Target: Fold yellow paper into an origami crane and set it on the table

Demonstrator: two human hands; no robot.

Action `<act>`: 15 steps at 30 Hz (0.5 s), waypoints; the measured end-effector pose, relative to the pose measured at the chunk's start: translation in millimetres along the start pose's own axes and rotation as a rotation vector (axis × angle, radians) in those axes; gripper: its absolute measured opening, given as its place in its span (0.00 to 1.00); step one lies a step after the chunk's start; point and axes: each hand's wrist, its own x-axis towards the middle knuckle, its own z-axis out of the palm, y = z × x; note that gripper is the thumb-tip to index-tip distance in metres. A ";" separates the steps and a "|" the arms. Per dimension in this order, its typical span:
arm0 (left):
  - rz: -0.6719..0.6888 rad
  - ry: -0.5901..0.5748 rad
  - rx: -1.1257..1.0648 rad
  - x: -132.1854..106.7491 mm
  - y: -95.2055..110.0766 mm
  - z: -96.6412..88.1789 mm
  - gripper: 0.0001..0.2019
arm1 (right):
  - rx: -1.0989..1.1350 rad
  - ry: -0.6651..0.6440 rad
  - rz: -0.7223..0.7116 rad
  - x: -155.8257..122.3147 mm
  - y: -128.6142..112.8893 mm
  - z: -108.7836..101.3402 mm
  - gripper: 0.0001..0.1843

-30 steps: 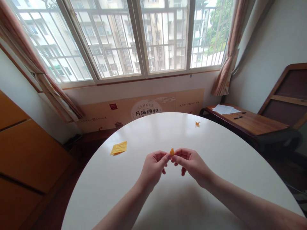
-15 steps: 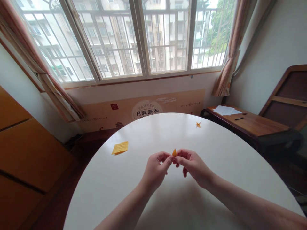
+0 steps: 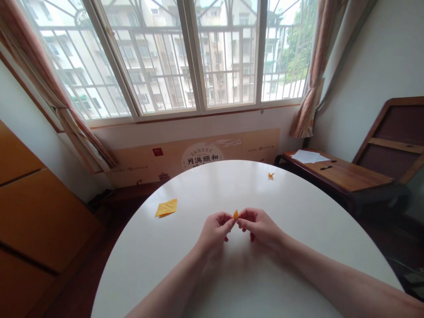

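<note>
Between my two hands is a small folded piece of yellow-orange paper [image 3: 236, 214], its pointed end upward. My left hand [image 3: 217, 229] pinches its lower left side between thumb and forefinger. On the other side, my right hand [image 3: 256, 224] grips it the same way, fingers curled. Both hands are just over the white round table [image 3: 159, 265]. The paper's lower part is hidden by my fingertips.
Flat yellow paper sheets [image 3: 166, 208] lie on the table's left part. A small orange folded paper crane [image 3: 270, 176] stands near the far right edge. Beyond it, a wooden bench [image 3: 357, 174] holds white papers [image 3: 308, 156].
The view has tilted up and shifted slightly. Both hands still pinch the folded paper, which now looks turned a little and narrower at its tip.
</note>
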 end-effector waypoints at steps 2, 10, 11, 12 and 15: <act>-0.018 -0.010 0.033 2.1 -1.3 0.0 0.17 | -0.031 0.016 -0.015 1.3 2.0 -0.3 0.14; 0.030 -0.054 0.080 5.3 -4.2 -2.3 0.19 | -0.069 0.054 -0.071 -1.1 -0.4 4.6 0.08; 0.043 -0.055 0.085 5.5 -4.1 -2.7 0.19 | -0.074 0.060 -0.075 -1.6 -0.9 5.3 0.08; 0.057 -0.055 0.089 5.7 -4.1 -3.1 0.19 | -0.079 0.066 -0.075 -2.0 -1.3 6.0 0.08; 0.100 -0.052 0.100 6.8 -4.5 -3.6 0.19 | -0.088 0.092 -0.072 -1.8 -1.5 8.3 0.08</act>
